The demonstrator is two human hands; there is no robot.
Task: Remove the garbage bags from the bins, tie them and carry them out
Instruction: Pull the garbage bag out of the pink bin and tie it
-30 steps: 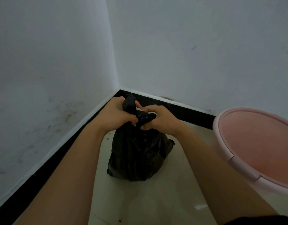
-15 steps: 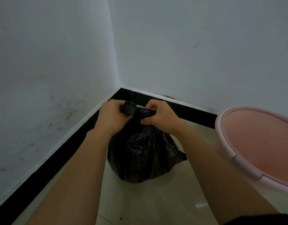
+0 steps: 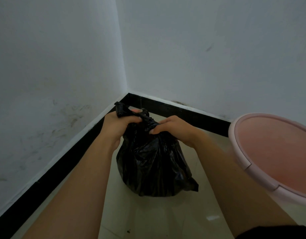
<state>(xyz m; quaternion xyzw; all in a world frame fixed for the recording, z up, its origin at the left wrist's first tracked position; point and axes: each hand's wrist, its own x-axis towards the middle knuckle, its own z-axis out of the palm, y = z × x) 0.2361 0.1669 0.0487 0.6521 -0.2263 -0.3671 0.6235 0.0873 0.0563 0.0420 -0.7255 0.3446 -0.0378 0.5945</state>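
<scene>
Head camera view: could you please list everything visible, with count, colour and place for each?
garbage bag: one, black, on the floor in the corner, its neck gathered up at the top
bin: one, pink, at the right edge, partly cut off; no liner seen inside it
floor: one, pale glossy tile, bottom centre
walls: two, white and scuffed, meeting in a corner behind the bag
skirting: black strip along the foot of both walls
left hand: one, closed on the bag's twisted neck, left side
right hand: one, pinching the bag's top, right side
dark sleeve or garment: bottom right corner
</scene>
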